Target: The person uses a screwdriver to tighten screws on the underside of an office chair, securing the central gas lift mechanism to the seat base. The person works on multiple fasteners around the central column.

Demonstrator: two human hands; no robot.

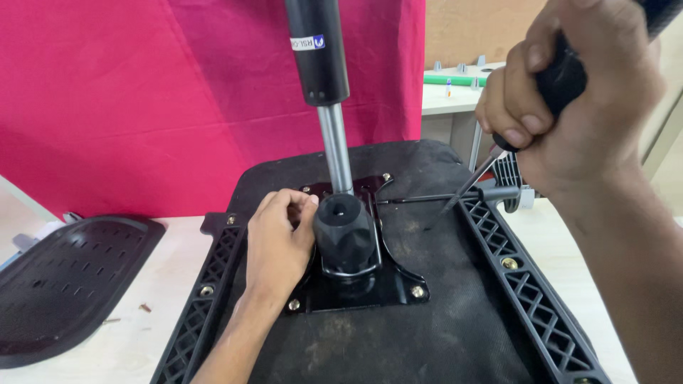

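Gripping a black-handled screwdriver (498,160), right hand (569,99) angles its metal tip right of the glossy black mechanism plate (370,284); left hand (277,249) pinches something unclear at the plate's left edge, beside the chrome gas-lift cylinder (334,142).

A pale table (153,284) carries an upturned chair seat (427,334) and black panel (64,277).

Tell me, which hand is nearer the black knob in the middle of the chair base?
Left. The left hand rests right beside the knob, fingers at its top edge. The right hand is raised up and off to the right, gripping a screwdriver.
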